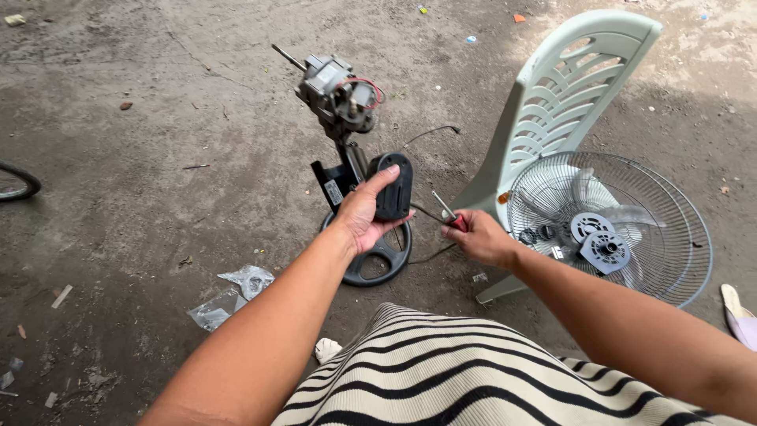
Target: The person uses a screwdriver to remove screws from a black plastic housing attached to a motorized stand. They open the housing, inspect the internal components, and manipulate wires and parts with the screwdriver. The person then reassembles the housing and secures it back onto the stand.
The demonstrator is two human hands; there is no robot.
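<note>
Bare dirt ground [142, 158] carries a stripped fan stand, its exposed motor [339, 93] tilted above a round base [382, 260]; the left hand [364, 217] is clamped on the black switch housing [392, 185]; the right hand [481, 237] is closed round a red-handled screwdriver [449, 214], tip just beside the housing. Judged: unscrewing step; next calls for seating the tip squarely.

Small white rectangular label [333, 192] on black fan stand bracket; crumpled clear plastic wrappers [233, 293] on ground.
</note>
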